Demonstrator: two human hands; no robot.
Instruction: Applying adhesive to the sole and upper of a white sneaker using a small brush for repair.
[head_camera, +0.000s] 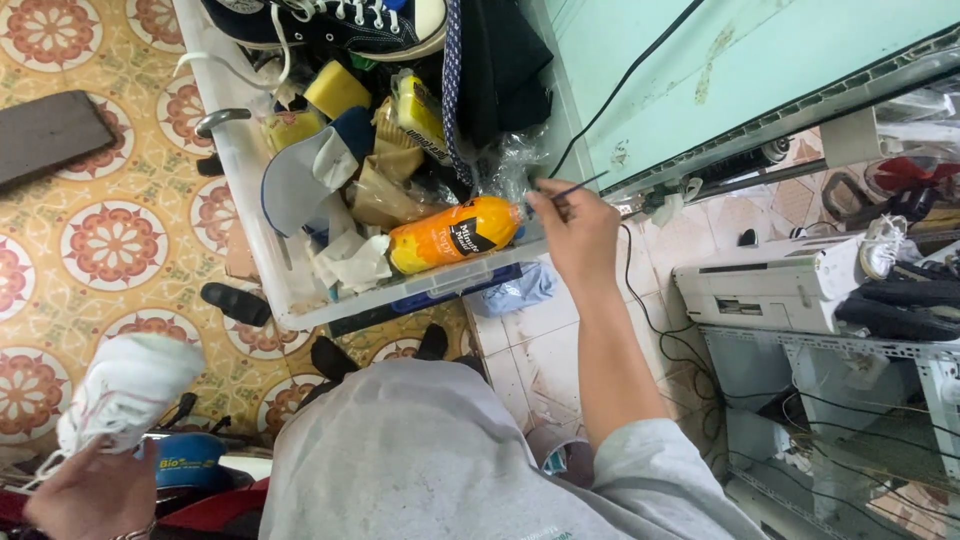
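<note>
L hand (95, 490) fingers clamp white sneaker (125, 390) low for access, R hand (575, 225) fingers pinch thin brush (570, 190) over cluttered bin (250, 190) w/ orange bottle (455, 233).

shoe (125, 390): white | bottle (455, 235): orange, black label | sneaker (340, 22): black, white laces, cream sole | sponge (337, 88): yellow | bin (235, 150): white | floor (110, 245): yellow tiles, red-and-white round medallions | wall (720, 70): pale green | shirt (430, 460): grey | printer (770, 285): white
</note>
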